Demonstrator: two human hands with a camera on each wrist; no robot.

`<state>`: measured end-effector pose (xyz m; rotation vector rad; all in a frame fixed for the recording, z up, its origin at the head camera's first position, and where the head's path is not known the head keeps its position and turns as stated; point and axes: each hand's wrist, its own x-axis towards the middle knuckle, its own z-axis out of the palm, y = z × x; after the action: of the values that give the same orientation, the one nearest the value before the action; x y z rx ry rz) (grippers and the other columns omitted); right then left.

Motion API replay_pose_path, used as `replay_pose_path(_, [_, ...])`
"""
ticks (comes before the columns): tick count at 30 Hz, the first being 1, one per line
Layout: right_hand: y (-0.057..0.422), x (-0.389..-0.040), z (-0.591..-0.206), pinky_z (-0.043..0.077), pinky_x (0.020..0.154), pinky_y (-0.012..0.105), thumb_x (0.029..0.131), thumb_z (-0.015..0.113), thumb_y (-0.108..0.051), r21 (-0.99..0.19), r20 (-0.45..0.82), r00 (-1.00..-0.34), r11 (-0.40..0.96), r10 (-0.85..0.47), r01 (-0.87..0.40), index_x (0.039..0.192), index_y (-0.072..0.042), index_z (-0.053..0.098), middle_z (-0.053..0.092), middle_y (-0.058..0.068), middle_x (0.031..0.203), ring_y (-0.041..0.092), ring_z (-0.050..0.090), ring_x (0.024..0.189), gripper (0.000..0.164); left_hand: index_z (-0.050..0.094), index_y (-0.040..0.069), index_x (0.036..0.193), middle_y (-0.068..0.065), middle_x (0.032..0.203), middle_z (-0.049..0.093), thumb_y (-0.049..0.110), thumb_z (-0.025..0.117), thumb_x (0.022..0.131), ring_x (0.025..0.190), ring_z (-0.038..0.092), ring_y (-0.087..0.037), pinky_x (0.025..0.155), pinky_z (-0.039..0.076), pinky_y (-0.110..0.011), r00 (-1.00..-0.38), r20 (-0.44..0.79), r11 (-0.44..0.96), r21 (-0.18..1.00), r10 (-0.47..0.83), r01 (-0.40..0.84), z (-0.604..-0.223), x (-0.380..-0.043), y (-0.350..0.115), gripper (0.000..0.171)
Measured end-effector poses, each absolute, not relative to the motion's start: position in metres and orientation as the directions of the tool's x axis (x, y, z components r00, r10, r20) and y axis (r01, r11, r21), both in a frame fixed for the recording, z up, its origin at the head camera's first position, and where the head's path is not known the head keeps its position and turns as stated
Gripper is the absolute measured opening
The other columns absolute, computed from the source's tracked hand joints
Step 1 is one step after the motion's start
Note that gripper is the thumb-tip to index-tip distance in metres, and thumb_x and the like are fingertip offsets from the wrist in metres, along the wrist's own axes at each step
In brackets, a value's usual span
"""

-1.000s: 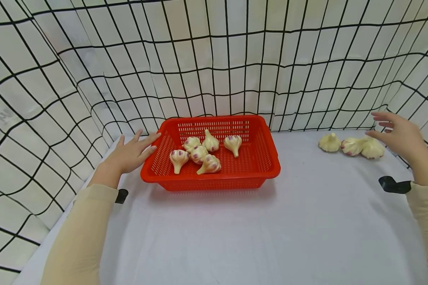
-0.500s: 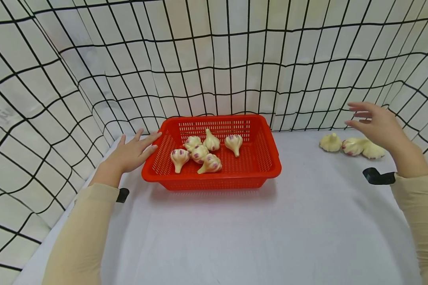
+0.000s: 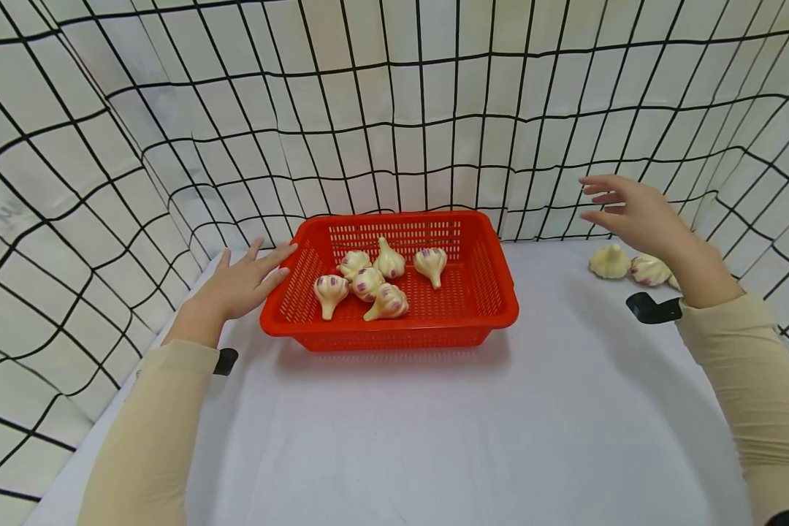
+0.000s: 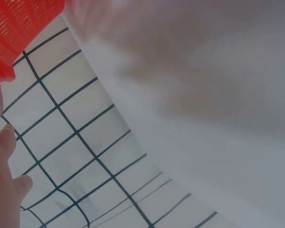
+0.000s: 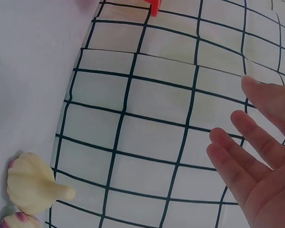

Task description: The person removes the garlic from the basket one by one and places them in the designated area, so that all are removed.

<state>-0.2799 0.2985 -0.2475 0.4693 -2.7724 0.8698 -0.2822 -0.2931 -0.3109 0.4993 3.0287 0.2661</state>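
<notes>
— Where does the red plastic basket (image 3: pixel 394 326) stand on your screen?

— I see it upright near the far edge of the counter (image 3: pixel 394 438), left of that edge's middle. Six garlic bulbs (image 3: pixel 368 285) lie inside: five bunched toward its left half, and one set apart to their right, its stem toward the near edge.

— And your left hand (image 3: pixel 239 285)?

— I have it at the basket's left rim, fingertips touching the plastic. The grip there is apart, fingers spread and nearly straight, back of the hand facing up. In the left wrist view I get a finger against a red corner, and the counter fills much of the rest.

— How about your right hand (image 3: pixel 638 215)?

— I have it raised above the counter toward the far right corner, well apart from the basket. Its grip is apart too, the thumb standing clear of the fingers.

— What lies near it?

— Three loose bulbs (image 3: pixel 608 261), in a row close to that same corner; my forearm hides most of the rightmost. The right wrist view gives me one pale bulb, its stem pointing at the black net (image 3: pixel 455 118), and part of a purple-streaked one just beside it.
</notes>
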Motion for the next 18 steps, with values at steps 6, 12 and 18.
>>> replay_pose_path(6, [0.281, -0.29, -0.247, 0.043, 0.106, 0.058, 0.104, 0.061, -0.013, -0.521, 0.312, -0.91, 0.751, -0.274, -0.405, 0.152, -0.002, 0.046, 0.051, 0.024, 0.148, 0.044, 0.052, 0.131, 0.051, 0.022, 0.022, 0.165, -0.022, 0.165, 0.026, 0.059, 0.026, 0.108, 0.154, -0.001, -0.047, 0.113, -0.014, -0.072, -0.948, -0.027, 0.935, 0.177, 0.317, 0.307, -0.311, -0.283, -0.293, 0.068])
replay_pose_path(12, [0.262, -0.299, -0.247, 0.043, 0.108, 0.057, 0.103, 0.063, -0.01, -0.548, 0.331, -0.904, 0.725, -0.271, -0.417, 0.149, -0.001, 0.05, 0.052, 0.023, 0.147, 0.043, 0.052, 0.131, 0.048, 0.021, 0.022, 0.165, -0.023, 0.165, 0.025, 0.058, 0.026, 0.108, 0.154, -0.001, -0.047, 0.113, -0.014, -0.072, -0.947, -0.041, 0.934, 0.183, 0.318, 0.306, -0.31, -0.282, -0.291, 0.068])
replay_pose_path(18, [0.241, -0.306, -0.243, 0.045, 0.106, 0.058, 0.104, 0.06, -0.011, -0.55, 0.32, -0.901, 0.717, -0.293, -0.429, 0.147, -0.002, 0.052, 0.055, 0.025, 0.142, 0.042, 0.054, 0.129, 0.045, 0.021, 0.022, 0.165, -0.024, 0.164, 0.026, 0.058, 0.025, 0.108, 0.154, -0.001, -0.048, 0.113, -0.014, -0.072, -0.947, -0.032, 0.933, 0.181, 0.32, 0.31, -0.311, -0.282, -0.292, 0.068])
